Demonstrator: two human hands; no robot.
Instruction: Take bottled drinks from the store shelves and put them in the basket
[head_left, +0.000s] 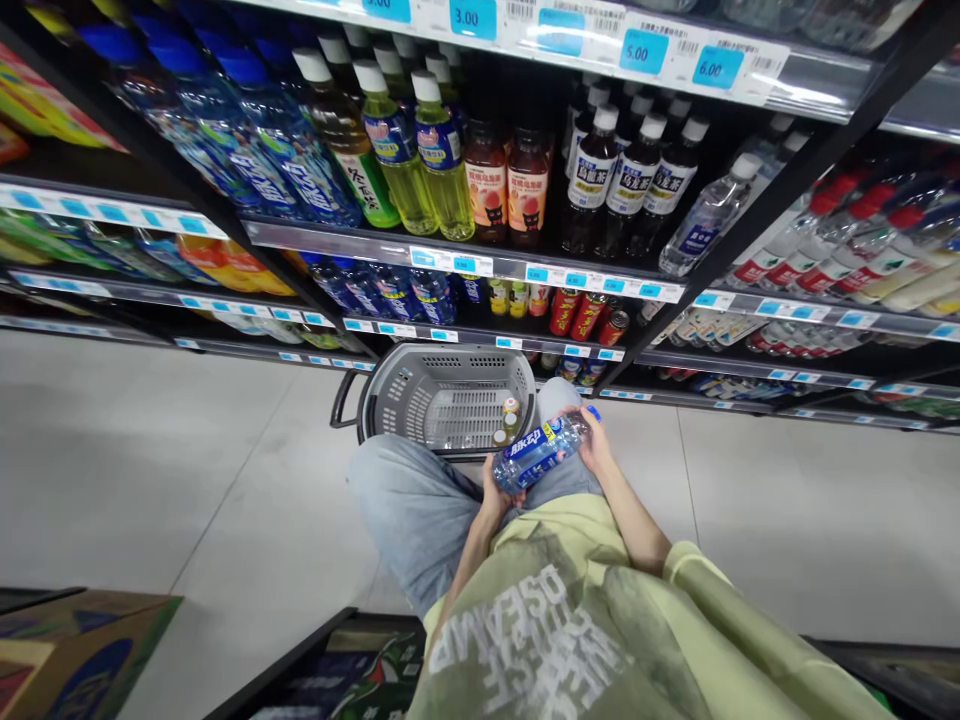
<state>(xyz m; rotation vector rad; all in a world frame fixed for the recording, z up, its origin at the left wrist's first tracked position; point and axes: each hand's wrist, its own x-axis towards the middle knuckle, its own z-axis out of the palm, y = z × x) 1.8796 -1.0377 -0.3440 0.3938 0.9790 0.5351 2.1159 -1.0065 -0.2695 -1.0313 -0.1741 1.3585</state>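
Supermarket aisle, person low before the shelving, knees bent and apart in pale jeans (405,500). The blue-labelled bottle (536,447) lies slantwise in front of the body, over the right thigh, cap end towards the right and farther from the torso. Both hands are on it. Left hand (501,492): partly closed, fingers curled about the base end. Right hand (595,445): partly closed round the neck end, the blue cap (594,412) showing just past the fingers. Bottle's label faces upward between the two hands.

Grey basket (405,405) stands on the tiled floor (247,470), near the bottle and against the shelf front; black handle (344,400) juts out on the left. Inside, at the near right end, a few small bottles (510,421) with pale caps; contents unclear.

Shelf ahead, left to right: large blue-capped bottles (262,140), yellow-green drinks (444,160) with white caps, peach-labelled bottles (527,190), dark tea bottles (624,185), then a clear bottle (706,220) leaning right. Red cans (586,316) on the tier below. Red-capped bottles (840,235) fill the next bay to the right. Cardboard carton (97,650) at lower left, behind the person.
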